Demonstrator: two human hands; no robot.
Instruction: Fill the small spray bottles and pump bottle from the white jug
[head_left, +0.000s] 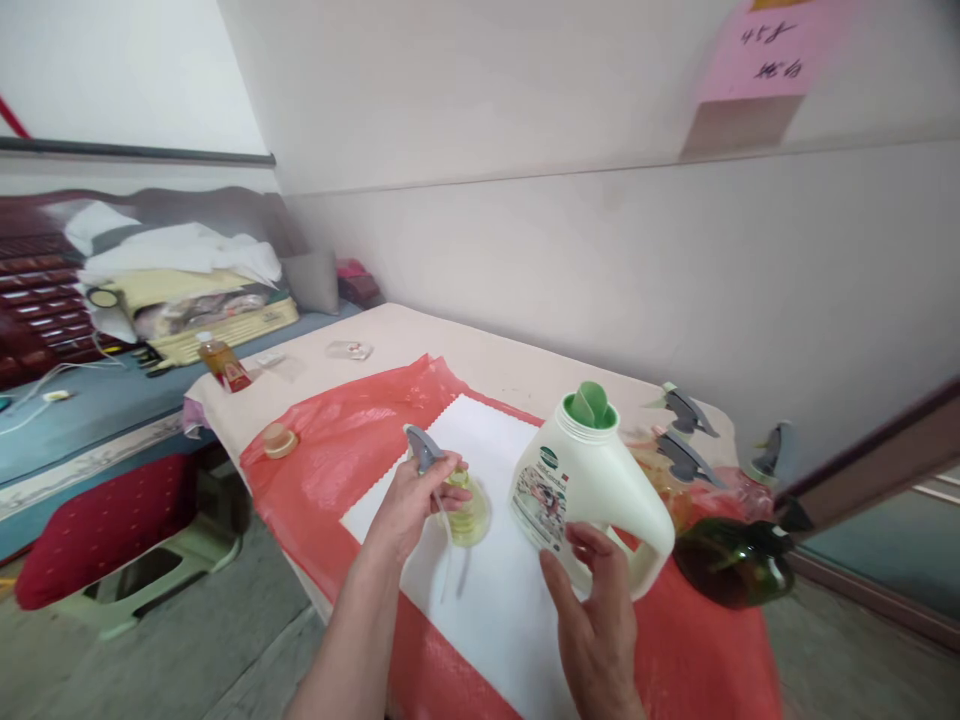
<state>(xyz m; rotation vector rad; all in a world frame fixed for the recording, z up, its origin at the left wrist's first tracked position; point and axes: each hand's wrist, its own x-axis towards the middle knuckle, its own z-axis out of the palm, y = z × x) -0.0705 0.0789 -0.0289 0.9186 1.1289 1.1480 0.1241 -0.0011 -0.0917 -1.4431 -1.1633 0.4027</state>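
Observation:
My left hand point(411, 498) is closed round a grey spray trigger head point(421, 447), whose thin tube hangs down beside a small clear bottle of yellowish liquid point(466, 510) standing on a white cloth point(480, 560). My right hand point(596, 610) rests with spread fingers against the lower side of a large white detergent jug point(592, 480). The jug stands upright with its green pour spout point(591, 404) uncovered and its handle toward the right.
The white cloth lies on a red plastic sheet point(337, 440) over a beige table. A tan cap point(279, 439) sits at the sheet's left edge. Several grey-triggered spray bottles point(686, 455) and a dark green bottle point(731, 565) crowd the right. An amber bottle point(221, 362) stands far left.

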